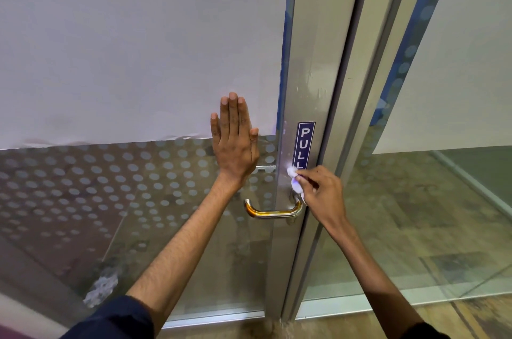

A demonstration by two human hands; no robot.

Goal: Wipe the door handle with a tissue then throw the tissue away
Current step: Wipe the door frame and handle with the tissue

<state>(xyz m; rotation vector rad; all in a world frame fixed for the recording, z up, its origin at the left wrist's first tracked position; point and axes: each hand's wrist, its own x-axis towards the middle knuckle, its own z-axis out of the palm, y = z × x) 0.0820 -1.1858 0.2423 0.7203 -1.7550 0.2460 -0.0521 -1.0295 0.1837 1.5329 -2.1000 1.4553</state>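
The right hand is pinching a white tissue against the door frame just above the door handle; the left hand is pressing flat, fingers extended, on the glass door.

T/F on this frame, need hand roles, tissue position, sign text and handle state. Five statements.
1. The right hand holds the tissue. True.
2. The left hand grips the door handle. False: it lies flat, fingers up, against the glass door, above the handle.
3. The sign on the metal frame reads PUSH. False: it reads PULL.
4. The tissue sits against the frame just above the handle's right end, below the sign. True.
5. The tissue is wrapped around the handle's horizontal bar. False: the bar is bare.
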